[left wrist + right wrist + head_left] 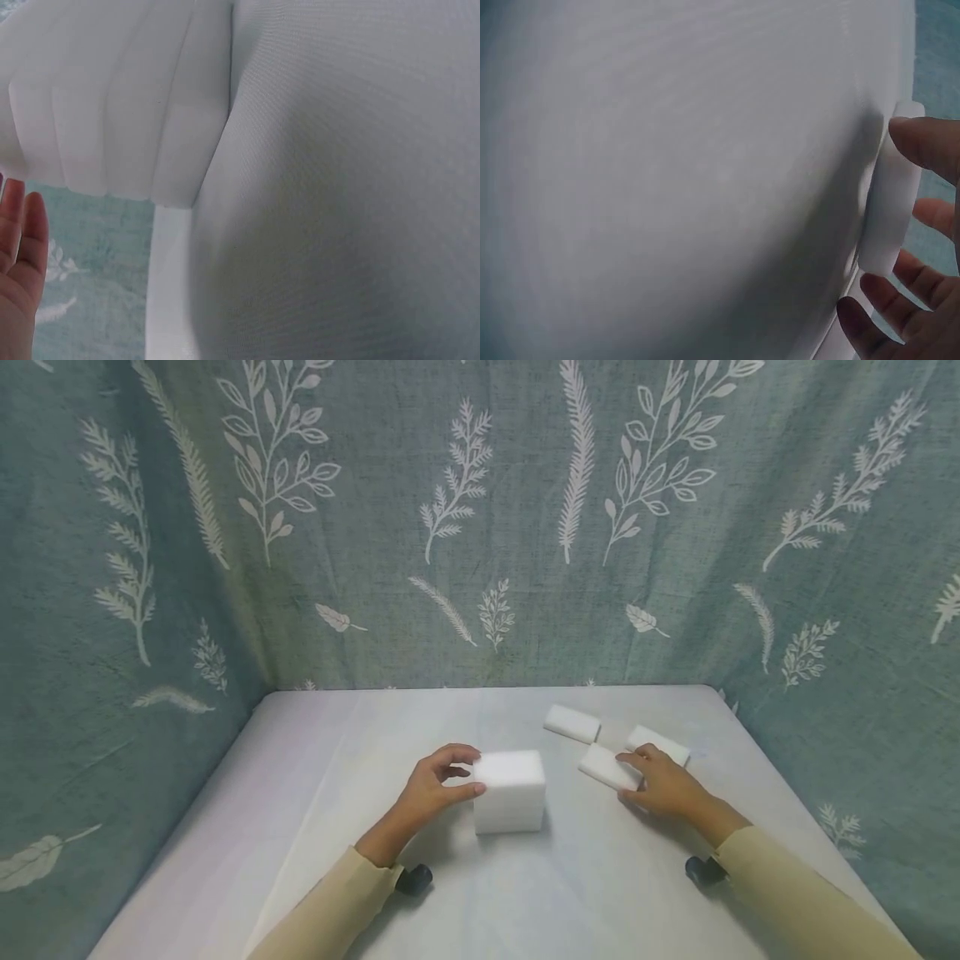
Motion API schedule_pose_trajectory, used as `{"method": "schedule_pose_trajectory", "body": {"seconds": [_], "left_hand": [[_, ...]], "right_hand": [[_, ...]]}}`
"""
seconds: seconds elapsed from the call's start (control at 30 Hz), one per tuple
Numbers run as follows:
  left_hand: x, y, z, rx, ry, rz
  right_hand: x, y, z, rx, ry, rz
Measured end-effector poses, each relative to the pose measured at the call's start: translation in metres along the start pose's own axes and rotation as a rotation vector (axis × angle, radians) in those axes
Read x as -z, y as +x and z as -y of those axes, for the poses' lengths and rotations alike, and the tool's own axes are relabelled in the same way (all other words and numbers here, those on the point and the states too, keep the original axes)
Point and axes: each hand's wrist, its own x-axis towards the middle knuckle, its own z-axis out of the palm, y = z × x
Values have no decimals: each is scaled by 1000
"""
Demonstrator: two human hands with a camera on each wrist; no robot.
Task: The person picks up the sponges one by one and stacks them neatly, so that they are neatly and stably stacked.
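1. Beyond and to either side of the fingers [452, 752], grey-green cloth [375, 610] printed with pale leaves hangs, cut off at the top and sides.
2. Beneath the fingers, a white table [315, 827] spreads out; its near edge is out of view.
3. Back from the fingers, beige sleeves [322, 910] run off the bottom.
4. Just right of the left fingers stands a white stack [508, 802]; the left wrist view shows seams between layers. Its far side is hidden.
5. The left hand [429, 789] has thumb and forefinger spread wide, loosely bent, touching the stack's left side; how firmly cannot be told.
6. The right hand [663, 785] pinches a white block [602, 764] between thumb and fingers, which cover one end. Whether it is lifted is unclear.
7. Ahead-left of the right fingers lies a second block [572, 724]; just past the knuckles, a third block [667, 743], partly hidden.
8. Behind the fingers, dark objects [414, 880] at the cuffs are too covered to identify.
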Motion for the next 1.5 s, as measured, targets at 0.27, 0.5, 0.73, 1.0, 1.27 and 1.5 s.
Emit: {"method": "schedule_pose_trajectory", "body": {"seconds": [0.27,0.5,0.73,1.0,1.27,1.5], "left_hand": [[-2,0,-3,11,6,1],[-2,0,-4,16,8,0],[-3,0,-5,19,3,-7],[-3,0,-5,21,-4,-5],[-3,0,-3,-13,-33,11],[-3,0,-5,-31,-28,15]], "right_hand": [[3,-3,2,-30,-2,23],[7,-1,0,-1,1,6],[13,-3,-6,81,19,-47],[26,0,-1,220,88,-106],[36,6,11,351,138,-216],[50,14,28,434,158,-260]]}}
